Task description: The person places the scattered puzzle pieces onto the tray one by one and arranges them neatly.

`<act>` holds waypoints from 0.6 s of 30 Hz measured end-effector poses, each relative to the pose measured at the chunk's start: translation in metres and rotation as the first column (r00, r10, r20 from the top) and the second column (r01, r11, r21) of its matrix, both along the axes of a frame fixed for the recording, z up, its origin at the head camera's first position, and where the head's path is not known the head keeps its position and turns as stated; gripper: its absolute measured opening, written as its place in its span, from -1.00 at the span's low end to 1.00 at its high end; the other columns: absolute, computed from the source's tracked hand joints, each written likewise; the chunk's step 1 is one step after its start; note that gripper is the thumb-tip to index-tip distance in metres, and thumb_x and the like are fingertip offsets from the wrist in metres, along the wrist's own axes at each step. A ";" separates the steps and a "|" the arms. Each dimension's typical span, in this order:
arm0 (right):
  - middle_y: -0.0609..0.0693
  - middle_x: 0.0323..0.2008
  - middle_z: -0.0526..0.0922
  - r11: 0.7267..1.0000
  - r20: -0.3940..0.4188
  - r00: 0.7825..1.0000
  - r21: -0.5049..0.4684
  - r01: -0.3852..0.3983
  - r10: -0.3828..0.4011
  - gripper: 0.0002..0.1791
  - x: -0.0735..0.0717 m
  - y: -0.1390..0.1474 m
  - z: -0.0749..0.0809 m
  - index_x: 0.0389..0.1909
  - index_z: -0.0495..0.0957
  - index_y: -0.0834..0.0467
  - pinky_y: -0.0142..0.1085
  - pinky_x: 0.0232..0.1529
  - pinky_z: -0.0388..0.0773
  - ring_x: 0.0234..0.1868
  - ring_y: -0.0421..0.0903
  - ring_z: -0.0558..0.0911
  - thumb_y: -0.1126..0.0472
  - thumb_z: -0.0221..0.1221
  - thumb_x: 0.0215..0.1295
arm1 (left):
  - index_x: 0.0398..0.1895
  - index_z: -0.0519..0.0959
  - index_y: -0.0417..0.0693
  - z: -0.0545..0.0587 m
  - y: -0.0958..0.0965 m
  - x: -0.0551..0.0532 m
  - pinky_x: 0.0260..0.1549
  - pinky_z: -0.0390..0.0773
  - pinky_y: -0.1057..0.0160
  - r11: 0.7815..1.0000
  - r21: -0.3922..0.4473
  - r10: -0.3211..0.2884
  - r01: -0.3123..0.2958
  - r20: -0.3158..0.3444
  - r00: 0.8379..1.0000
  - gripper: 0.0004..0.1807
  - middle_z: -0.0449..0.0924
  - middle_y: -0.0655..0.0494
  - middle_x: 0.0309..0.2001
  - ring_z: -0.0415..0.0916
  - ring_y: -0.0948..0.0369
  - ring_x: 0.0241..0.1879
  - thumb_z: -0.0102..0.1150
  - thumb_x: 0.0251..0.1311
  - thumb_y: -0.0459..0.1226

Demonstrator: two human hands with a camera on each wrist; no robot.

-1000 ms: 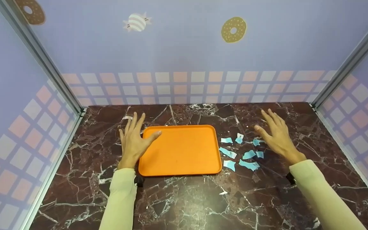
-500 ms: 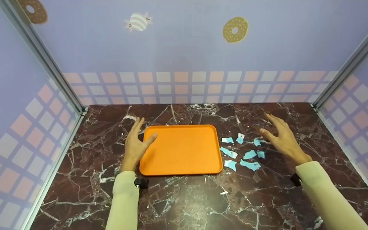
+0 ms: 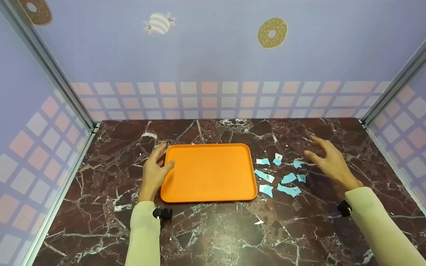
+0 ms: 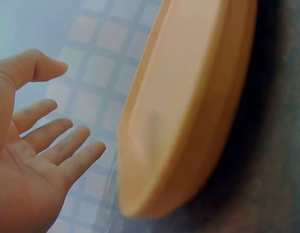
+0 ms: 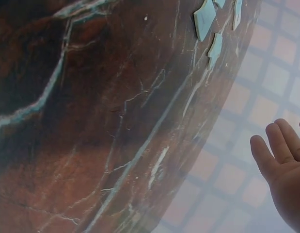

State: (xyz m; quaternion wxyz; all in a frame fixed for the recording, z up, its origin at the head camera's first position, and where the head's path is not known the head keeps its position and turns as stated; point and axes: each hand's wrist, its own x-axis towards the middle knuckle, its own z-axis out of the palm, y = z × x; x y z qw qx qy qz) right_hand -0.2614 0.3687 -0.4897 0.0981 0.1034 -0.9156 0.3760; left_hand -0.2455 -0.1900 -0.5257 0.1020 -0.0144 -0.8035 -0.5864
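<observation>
An orange tray (image 3: 209, 173) lies on the dark marbled table, nothing on it. My left hand (image 3: 153, 175) is at its left edge, thumb overlapping the rim in the head view. In the left wrist view that hand (image 4: 38, 145) has its fingers spread and loosely bent, apart from the tray (image 4: 188, 121). Right of the tray lie several torn light-blue and white scraps, among them a larger blue scrap (image 3: 288, 190). Beyond them hovers my right hand (image 3: 329, 164), fingers extended and holding nothing. The right wrist view shows part of this hand (image 5: 285, 165) and some scraps (image 5: 204, 19).
Purple panels with pink and white squares (image 3: 209, 88) enclose the table at the back and both sides. A small white bit (image 3: 259, 222) lies on the marbled surface (image 3: 213, 240) in front of the tray.
My left hand has drawn back slightly toward me and its fingers bend more. My right hand has shifted slightly right and nearer to me. The tray and scraps stay in place.
</observation>
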 end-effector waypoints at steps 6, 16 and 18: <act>0.35 0.27 0.55 0.999 0.027 0.999 0.004 0.037 -0.037 -0.31 0.001 0.008 -0.006 0.48 0.44 0.30 -0.26 0.03 0.60 0.20 0.36 0.61 -0.01 0.31 0.52 | 0.57 0.38 -0.23 -0.008 -0.005 -0.001 0.40 0.42 -0.02 0.996 0.084 0.022 -0.022 0.003 1.000 -0.31 0.28 -0.14 0.58 0.33 -0.09 0.49 0.30 0.38 -0.49; 0.31 0.18 0.62 0.999 0.074 0.997 0.047 0.012 -0.016 -0.41 0.000 0.008 -0.015 0.34 0.58 0.31 -0.14 -0.05 0.66 0.10 0.31 0.66 0.05 0.38 0.46 | 0.51 0.45 -0.25 -0.012 -0.009 -0.003 0.26 0.57 0.00 0.993 0.079 0.082 -0.085 0.046 0.996 -0.34 0.38 -0.23 0.50 0.47 -0.16 0.37 0.33 0.34 -0.51; 0.29 0.20 0.62 0.999 0.091 0.996 0.050 -0.003 -0.001 -0.44 0.000 0.006 -0.017 0.33 0.59 0.31 0.07 0.00 0.67 0.10 0.32 0.66 0.06 0.38 0.46 | 0.52 0.45 -0.24 -0.013 -0.010 -0.002 0.23 0.60 0.03 0.993 0.080 0.082 -0.088 0.073 0.994 -0.34 0.40 -0.22 0.49 0.50 -0.15 0.35 0.33 0.35 -0.49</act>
